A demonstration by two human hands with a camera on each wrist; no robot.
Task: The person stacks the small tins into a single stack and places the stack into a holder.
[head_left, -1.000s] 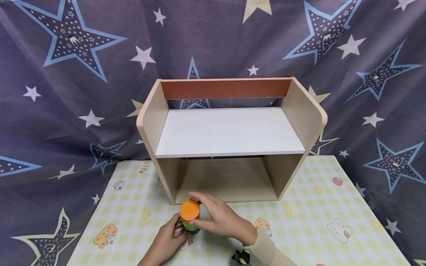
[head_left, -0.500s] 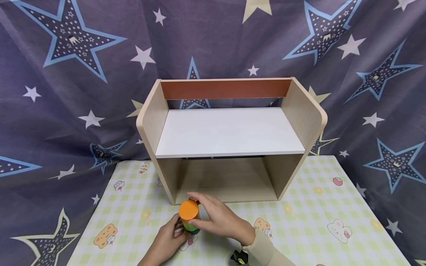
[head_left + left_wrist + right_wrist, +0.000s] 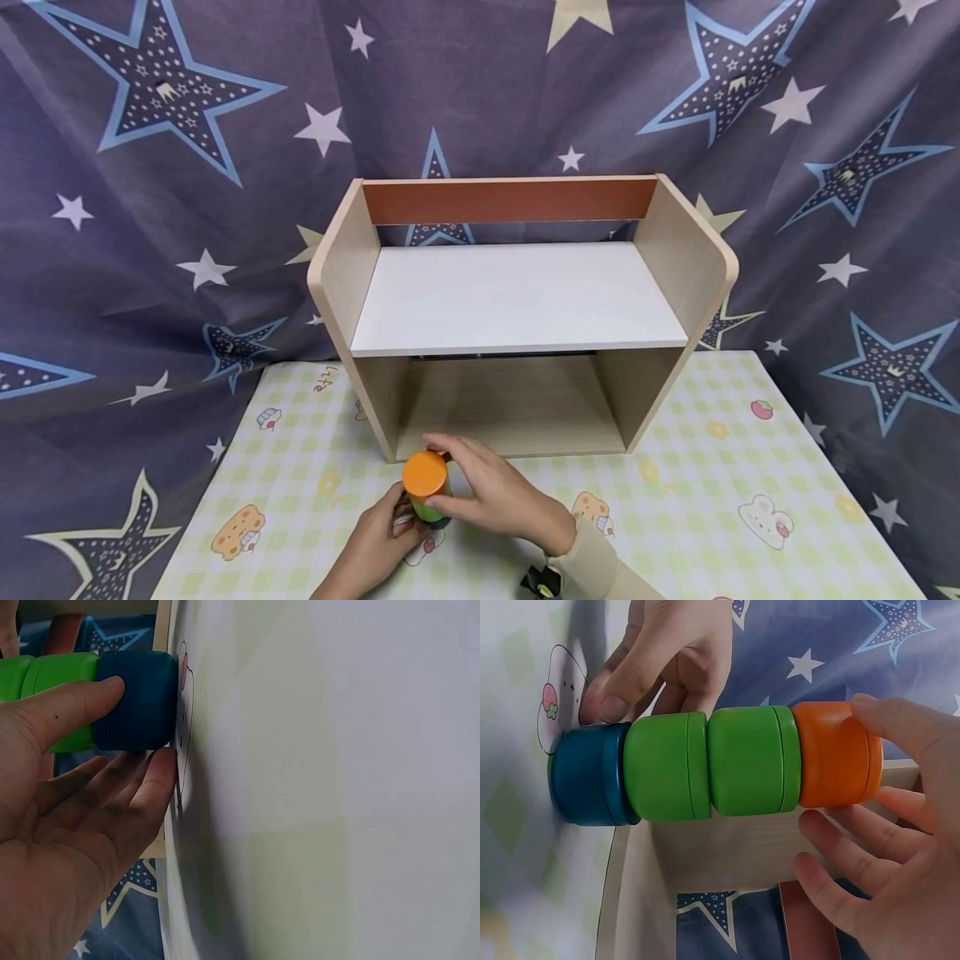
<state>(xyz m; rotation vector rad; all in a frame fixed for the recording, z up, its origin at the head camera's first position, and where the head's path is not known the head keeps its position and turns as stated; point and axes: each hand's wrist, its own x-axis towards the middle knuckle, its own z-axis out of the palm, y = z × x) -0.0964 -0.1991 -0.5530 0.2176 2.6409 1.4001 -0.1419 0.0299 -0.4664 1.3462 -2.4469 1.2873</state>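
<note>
A column of small round lidded jars stands on the table in front of the shelf. At its base is a dark blue jar (image 3: 592, 774), on the tablecloth. Above it come a lower green jar (image 3: 667, 766), an upper green jar (image 3: 746, 760) and an orange jar (image 3: 426, 473) on top. My left hand (image 3: 378, 537) holds the blue jar low down, thumb on one side and fingers on the other. With thumb and fingers around its sides, my right hand (image 3: 498, 496) holds the orange jar.
A wooden shelf unit (image 3: 517, 300) with a white upper board and brown back rail stands just behind the hands. Green-checked cloth (image 3: 675, 533) covers the table. A star-patterned curtain (image 3: 247, 50) hangs behind. A small black object (image 3: 542, 581) lies by the right sleeve.
Over the last second the top of the column has shifted very slightly left along with my right hand. Both hands keep the same hold.
</note>
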